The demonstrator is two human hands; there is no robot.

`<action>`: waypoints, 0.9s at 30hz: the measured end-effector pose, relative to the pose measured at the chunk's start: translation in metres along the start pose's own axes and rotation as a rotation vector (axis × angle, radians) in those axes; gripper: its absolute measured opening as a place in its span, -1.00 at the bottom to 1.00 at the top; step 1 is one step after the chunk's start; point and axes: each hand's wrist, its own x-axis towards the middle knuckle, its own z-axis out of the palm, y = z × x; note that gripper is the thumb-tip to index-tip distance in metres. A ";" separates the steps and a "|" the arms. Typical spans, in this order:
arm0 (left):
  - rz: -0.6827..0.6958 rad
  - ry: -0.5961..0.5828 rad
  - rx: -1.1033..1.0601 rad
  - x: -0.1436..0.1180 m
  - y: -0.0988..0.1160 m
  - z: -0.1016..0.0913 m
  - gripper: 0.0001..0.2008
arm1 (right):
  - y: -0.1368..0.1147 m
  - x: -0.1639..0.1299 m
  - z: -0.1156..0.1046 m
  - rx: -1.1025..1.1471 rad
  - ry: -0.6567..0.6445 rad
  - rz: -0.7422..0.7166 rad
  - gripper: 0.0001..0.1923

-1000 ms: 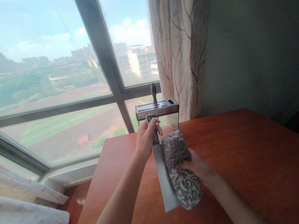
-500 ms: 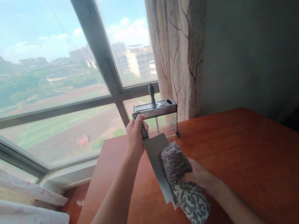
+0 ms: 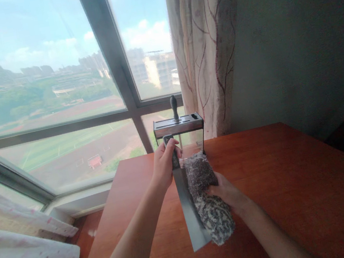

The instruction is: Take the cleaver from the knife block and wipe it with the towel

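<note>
Over the near-centre of the worktop [image 3: 299, 178] I've got both hands up w/ a cleaver [image 3: 189, 207] and a grey fuzzy cloth [image 3: 208, 200]. My left hand [image 3: 164, 164] has its fingers [image 3: 172, 145] curled tight round the dark handle at the top, blade hanging down & toward me, flat side facing right. My right hand [image 3: 224, 191] is clamped on the cloth from the right, thumb over the front, rest of the fingers hidden behind it. Cloth lies pressed flat against the blade's right face, covering most of its length; only the blade's left strip and lower corner show.

No readable brand or writing on blade, cloth or rack.

Just behind the hands stands a metal knife rack [image 3: 178, 127] w/ one dark handle [image 3: 174, 107] sticking up. Worktop is reddish-brown wood, glossy. Big window [image 3: 53, 91] at the back-left, patterned curtain [image 3: 205, 48] right of it, dark wall [image 3: 301, 36] beyond.
</note>
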 end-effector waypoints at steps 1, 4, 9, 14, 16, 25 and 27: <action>0.001 0.013 -0.010 0.001 0.000 -0.001 -0.72 | 0.003 -0.001 -0.001 0.006 0.002 0.005 -0.58; 0.002 0.083 -0.033 0.006 0.003 -0.006 -0.69 | 0.011 -0.007 -0.005 0.000 -0.004 0.008 -0.56; 0.018 0.184 -0.091 0.017 0.012 -0.016 -0.67 | 0.021 -0.013 -0.009 -0.042 -0.070 0.035 -0.52; -0.049 0.063 -0.205 0.021 0.023 -0.024 -0.67 | 0.021 -0.014 -0.007 0.018 -0.096 0.052 -0.53; -0.110 -0.064 -0.292 0.019 0.026 -0.028 -0.62 | 0.019 -0.015 -0.005 0.063 -0.088 0.070 -0.57; -0.131 -0.154 -0.395 0.018 0.031 -0.040 -0.71 | 0.014 -0.021 -0.011 0.114 -0.106 0.120 -0.56; -0.113 -0.131 -0.421 0.020 0.032 -0.042 -0.73 | 0.013 -0.021 -0.014 0.096 -0.107 0.117 -0.57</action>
